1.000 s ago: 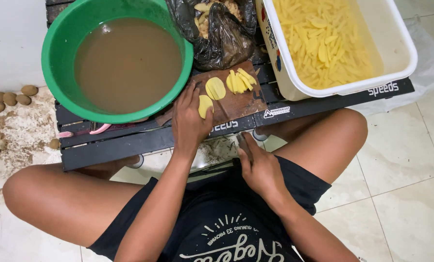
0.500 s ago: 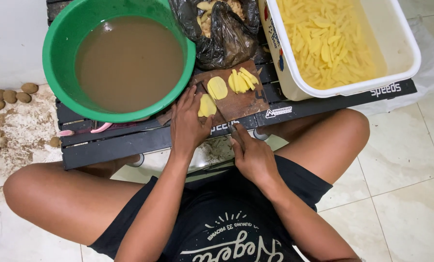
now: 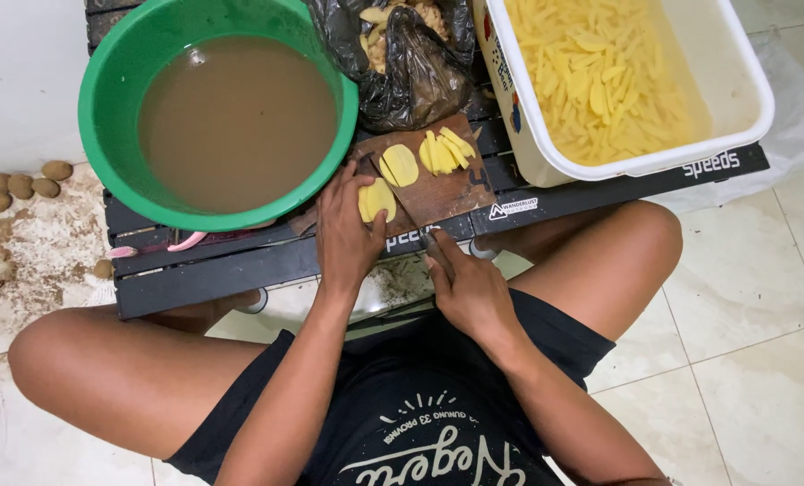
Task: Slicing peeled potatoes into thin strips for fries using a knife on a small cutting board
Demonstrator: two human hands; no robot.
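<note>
Potato slices (image 3: 377, 199) under left hand (image 3: 348, 236), right hand (image 3: 469, 290) gripping knife (image 3: 400, 205)

The person wears a black short-sleeved shirt (image 3: 420, 432) with a white printed design on the chest, and black shorts (image 3: 555, 337). Both arms and legs are bare, without jewellery.

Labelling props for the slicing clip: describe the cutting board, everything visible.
The cutting board is a small, dark brown slab, apparently wood, lying flat on the black slatted table between the green basin and the white tub. It carries a potato slice, cut sticks and a stack held by the left hand. The right hand holds a knife across it.
</note>
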